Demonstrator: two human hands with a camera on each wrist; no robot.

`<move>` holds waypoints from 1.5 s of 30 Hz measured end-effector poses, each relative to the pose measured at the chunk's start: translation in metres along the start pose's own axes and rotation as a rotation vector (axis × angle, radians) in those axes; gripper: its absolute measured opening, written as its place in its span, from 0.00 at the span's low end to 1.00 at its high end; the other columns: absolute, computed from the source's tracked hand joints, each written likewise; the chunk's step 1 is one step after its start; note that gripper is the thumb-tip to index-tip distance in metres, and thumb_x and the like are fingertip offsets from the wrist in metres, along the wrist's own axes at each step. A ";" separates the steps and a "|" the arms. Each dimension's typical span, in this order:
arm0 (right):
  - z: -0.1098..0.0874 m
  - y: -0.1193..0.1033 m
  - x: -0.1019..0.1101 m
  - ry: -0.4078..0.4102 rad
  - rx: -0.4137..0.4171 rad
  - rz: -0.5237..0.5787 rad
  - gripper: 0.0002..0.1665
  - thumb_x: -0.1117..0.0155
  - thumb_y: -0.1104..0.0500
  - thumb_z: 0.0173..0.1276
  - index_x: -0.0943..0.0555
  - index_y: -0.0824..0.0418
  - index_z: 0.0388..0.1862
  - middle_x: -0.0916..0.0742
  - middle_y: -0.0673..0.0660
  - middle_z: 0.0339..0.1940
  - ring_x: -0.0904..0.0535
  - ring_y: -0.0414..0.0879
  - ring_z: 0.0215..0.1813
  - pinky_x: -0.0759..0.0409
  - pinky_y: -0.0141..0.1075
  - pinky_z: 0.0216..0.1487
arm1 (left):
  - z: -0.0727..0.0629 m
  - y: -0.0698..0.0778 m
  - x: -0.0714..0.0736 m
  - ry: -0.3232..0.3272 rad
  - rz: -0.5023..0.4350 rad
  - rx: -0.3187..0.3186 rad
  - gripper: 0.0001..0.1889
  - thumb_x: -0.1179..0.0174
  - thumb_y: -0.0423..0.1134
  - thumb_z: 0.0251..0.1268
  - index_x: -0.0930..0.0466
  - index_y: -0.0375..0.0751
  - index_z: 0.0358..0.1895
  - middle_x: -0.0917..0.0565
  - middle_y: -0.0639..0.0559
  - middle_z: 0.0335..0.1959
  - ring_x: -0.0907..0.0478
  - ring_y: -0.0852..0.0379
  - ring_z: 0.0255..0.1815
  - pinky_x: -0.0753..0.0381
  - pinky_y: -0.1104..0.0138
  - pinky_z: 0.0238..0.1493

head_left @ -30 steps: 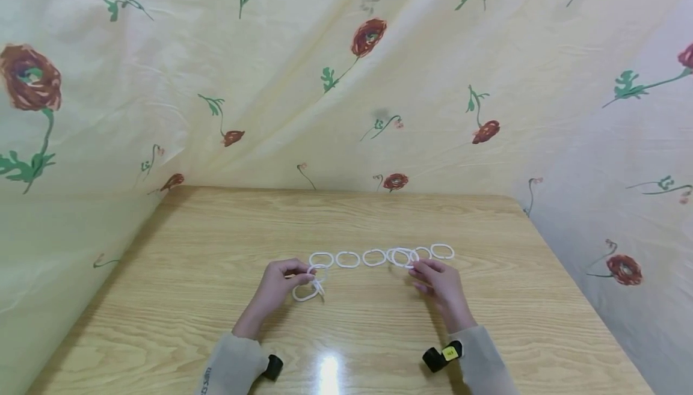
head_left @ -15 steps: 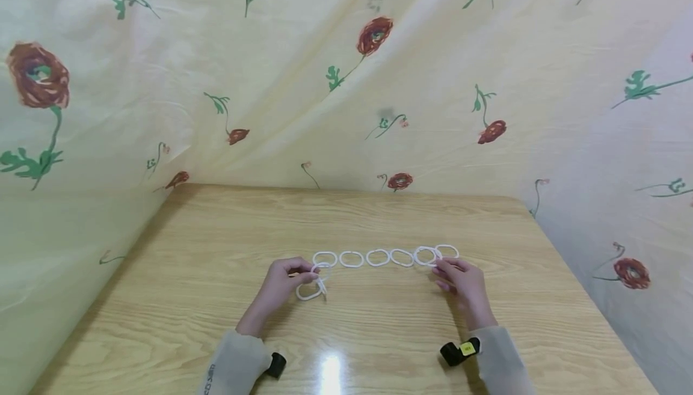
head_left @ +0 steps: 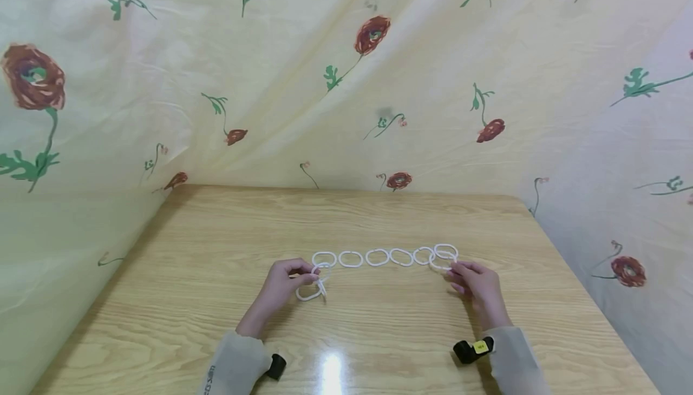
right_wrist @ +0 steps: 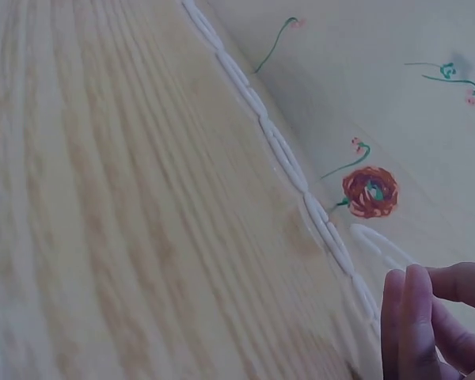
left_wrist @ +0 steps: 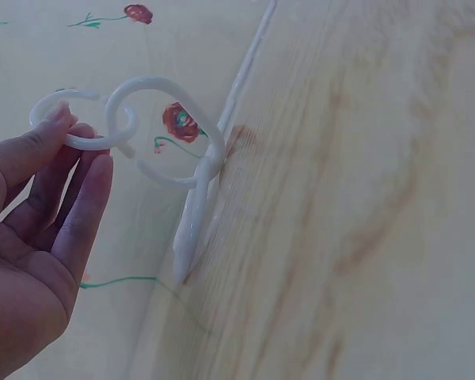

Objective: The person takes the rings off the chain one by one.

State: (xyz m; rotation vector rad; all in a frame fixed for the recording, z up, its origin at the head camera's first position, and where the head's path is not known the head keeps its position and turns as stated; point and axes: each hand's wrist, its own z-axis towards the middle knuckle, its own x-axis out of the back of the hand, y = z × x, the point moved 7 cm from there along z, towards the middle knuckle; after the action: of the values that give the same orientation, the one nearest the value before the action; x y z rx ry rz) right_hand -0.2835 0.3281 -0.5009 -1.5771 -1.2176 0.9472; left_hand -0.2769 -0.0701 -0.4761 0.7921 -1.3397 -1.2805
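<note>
My left hand (head_left: 284,284) pinches a white plastic ring (left_wrist: 91,144) between thumb and fingers. This ring has a small gap and is hooked with a second white ring (left_wrist: 152,82); more rings hang or lie just below. At the right end of the row, my right hand (head_left: 479,290) pinches another white oval ring (right_wrist: 370,231) by its near edge. In the head view it overlaps the row's rightmost ring (head_left: 446,244); whether they are linked cannot be told.
Between the hands, several white oval rings (head_left: 351,267) lie side by side across the wooden table (head_left: 346,214). Flowered cloth (head_left: 303,82) stands behind the table and on both sides. A black wrist camera (head_left: 277,367) is on the left wrist, another (head_left: 464,352) on the right.
My right hand has moved right along the row with its ring, from the middle-right rings to the last one. My left hand stays almost still with its ring.
</note>
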 end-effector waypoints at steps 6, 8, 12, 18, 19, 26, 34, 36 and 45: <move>0.001 0.002 0.002 -0.020 -0.032 0.005 0.14 0.43 0.64 0.72 0.19 0.49 0.28 0.12 0.44 0.22 0.15 0.33 0.30 0.16 0.25 0.32 | 0.000 0.001 -0.001 -0.008 -0.003 -0.003 0.07 0.36 0.31 0.61 0.17 0.27 0.37 0.14 0.34 0.39 0.21 0.68 0.36 0.17 0.75 0.41; 0.001 0.002 0.002 -0.026 -0.042 0.006 0.12 0.43 0.64 0.71 0.19 0.50 0.29 0.12 0.44 0.23 0.15 0.33 0.30 0.16 0.25 0.32 | 0.001 0.001 -0.002 -0.011 0.009 -0.007 0.08 0.36 0.32 0.61 0.16 0.28 0.37 0.14 0.35 0.39 0.20 0.67 0.36 0.17 0.75 0.42; 0.001 0.003 0.004 -0.032 -0.054 0.001 0.10 0.43 0.65 0.72 0.19 0.53 0.31 0.12 0.45 0.23 0.14 0.34 0.30 0.15 0.27 0.33 | 0.001 0.001 -0.003 -0.013 0.033 -0.013 0.08 0.36 0.33 0.61 0.16 0.29 0.37 0.13 0.37 0.39 0.20 0.68 0.36 0.18 0.75 0.42; 0.001 0.006 0.010 -0.039 -0.059 -0.039 0.04 0.43 0.64 0.72 0.20 0.60 0.39 0.12 0.46 0.24 0.14 0.34 0.31 0.15 0.27 0.35 | 0.000 0.000 -0.005 -0.019 0.034 0.008 0.06 0.36 0.32 0.61 0.16 0.31 0.37 0.14 0.39 0.38 0.20 0.68 0.36 0.18 0.74 0.41; 0.001 0.006 0.011 -0.039 -0.060 -0.047 0.04 0.43 0.64 0.72 0.20 0.62 0.41 0.12 0.46 0.24 0.14 0.34 0.31 0.15 0.27 0.35 | 0.000 0.000 -0.005 -0.020 0.031 0.014 0.06 0.36 0.32 0.61 0.16 0.31 0.37 0.14 0.39 0.38 0.20 0.68 0.36 0.17 0.74 0.41; 0.000 0.005 0.013 -0.058 -0.057 -0.107 0.15 0.44 0.65 0.72 0.25 0.74 0.53 0.11 0.47 0.26 0.14 0.35 0.32 0.14 0.28 0.37 | 0.000 0.001 -0.005 -0.024 0.028 0.011 0.06 0.36 0.32 0.61 0.16 0.30 0.37 0.14 0.39 0.38 0.20 0.68 0.36 0.17 0.74 0.41; -0.002 -0.002 0.014 -0.020 -0.030 -0.281 0.24 0.47 0.65 0.73 0.32 0.84 0.60 0.12 0.48 0.25 0.15 0.35 0.29 0.14 0.29 0.34 | 0.000 0.001 -0.005 -0.025 0.030 0.001 0.07 0.36 0.31 0.61 0.17 0.29 0.37 0.14 0.39 0.38 0.21 0.68 0.36 0.17 0.74 0.41; -0.003 -0.004 0.014 -0.019 -0.028 -0.309 0.24 0.47 0.65 0.73 0.32 0.84 0.59 0.11 0.50 0.25 0.15 0.35 0.30 0.14 0.29 0.34 | 0.000 0.001 -0.005 -0.024 0.033 -0.009 0.07 0.36 0.31 0.61 0.17 0.29 0.37 0.14 0.38 0.38 0.21 0.68 0.36 0.17 0.74 0.41; -0.009 -0.022 0.001 0.027 0.100 -0.512 0.23 0.42 0.62 0.72 0.27 0.79 0.58 0.12 0.50 0.30 0.17 0.32 0.30 0.14 0.29 0.34 | 0.001 -0.001 -0.003 -0.009 0.023 0.012 0.06 0.36 0.32 0.61 0.16 0.30 0.37 0.14 0.38 0.38 0.20 0.68 0.36 0.17 0.74 0.41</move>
State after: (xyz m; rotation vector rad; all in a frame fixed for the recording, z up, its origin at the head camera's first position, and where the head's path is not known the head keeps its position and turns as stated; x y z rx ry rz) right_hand -0.2813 0.3294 -0.4773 -1.1131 -1.4374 0.6384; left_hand -0.2772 -0.0670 -0.4774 0.7784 -1.3611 -1.2603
